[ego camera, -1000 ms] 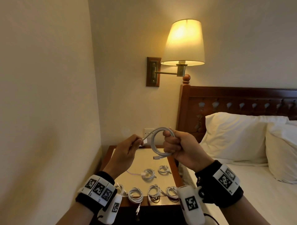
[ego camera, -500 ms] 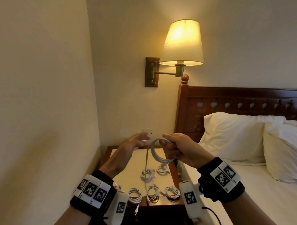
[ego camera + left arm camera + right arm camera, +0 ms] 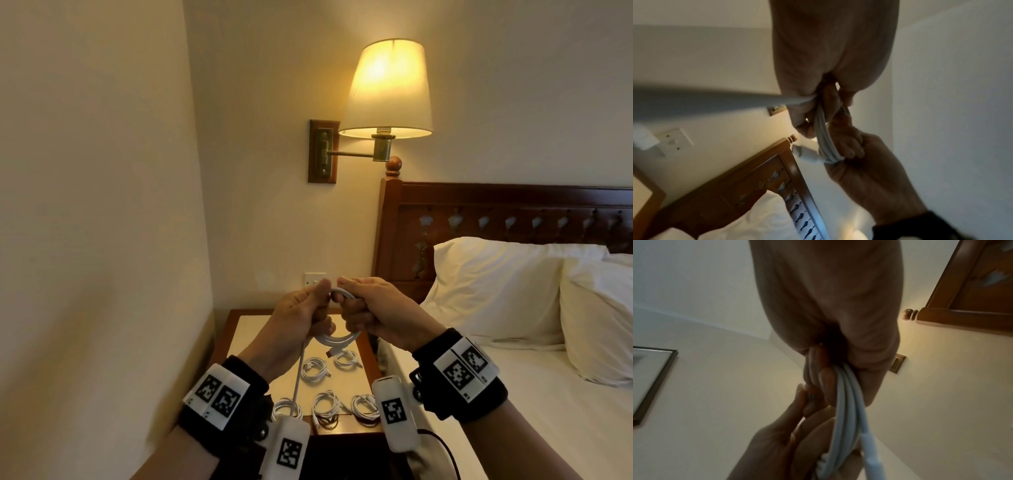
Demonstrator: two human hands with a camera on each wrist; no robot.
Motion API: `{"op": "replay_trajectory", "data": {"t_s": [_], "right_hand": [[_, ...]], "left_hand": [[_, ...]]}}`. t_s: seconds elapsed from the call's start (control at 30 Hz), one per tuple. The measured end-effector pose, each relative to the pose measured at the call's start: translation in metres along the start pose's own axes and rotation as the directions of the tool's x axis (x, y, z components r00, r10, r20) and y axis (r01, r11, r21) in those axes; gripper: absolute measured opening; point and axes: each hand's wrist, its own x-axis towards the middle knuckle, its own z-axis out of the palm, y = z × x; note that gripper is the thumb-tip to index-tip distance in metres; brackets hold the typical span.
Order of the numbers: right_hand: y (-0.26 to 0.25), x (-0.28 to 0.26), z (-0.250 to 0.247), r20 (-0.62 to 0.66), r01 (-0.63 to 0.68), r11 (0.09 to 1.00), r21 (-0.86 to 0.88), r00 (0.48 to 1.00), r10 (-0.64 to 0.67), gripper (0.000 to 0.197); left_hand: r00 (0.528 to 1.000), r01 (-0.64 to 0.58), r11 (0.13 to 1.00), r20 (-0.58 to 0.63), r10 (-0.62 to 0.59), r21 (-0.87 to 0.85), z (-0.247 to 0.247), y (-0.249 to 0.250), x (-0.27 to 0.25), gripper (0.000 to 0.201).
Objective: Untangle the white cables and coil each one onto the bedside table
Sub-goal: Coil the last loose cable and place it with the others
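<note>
A white cable [image 3: 337, 340] is wound into a small coil and held in the air above the bedside table [image 3: 248, 330]. My right hand [image 3: 364, 308] grips the coil's strands [image 3: 846, 402] in a closed fist. My left hand [image 3: 306, 310] meets it at the top of the coil and pinches the cable [image 3: 822, 129] there. A loose tail [image 3: 297, 380] hangs from my left hand down toward the table. A white plug [image 3: 807, 154] sticks out beside the coil. Several coiled white cables [image 3: 317, 370] lie in two rows on the table.
The table stands between the left wall and the bed with white pillows [image 3: 496, 291]. A wooden headboard [image 3: 479, 212] rises behind it. A lit wall lamp [image 3: 387, 89] hangs above, and a wall socket [image 3: 315, 278] sits just behind my hands.
My left hand has come in from the left and now touches my right hand at the top of the coil. The loose tail now hangs straight down from it.
</note>
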Motion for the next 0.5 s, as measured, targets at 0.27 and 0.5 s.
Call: {"op": "replay_trajectory", "data": {"t_s": [0.27, 0.5], "right_hand": [[0.031, -0.001, -0.009, -0.226, 0.132, 0.871, -0.473, 0.938, -0.265, 0.016], [0.029, -0.010, -0.006, -0.405, 0.060, 0.852, -0.520, 0.861, -0.308, 0.013]], "left_hand": [[0.956, -0.087, 0.973, -0.257, 0.142, 0.214, 0.000, 0.000, 0.004, 0.039], [0.906, -0.141, 0.827, -0.265, 0.329, 0.544, -0.004, -0.017, 0.006, 0.031]]}}
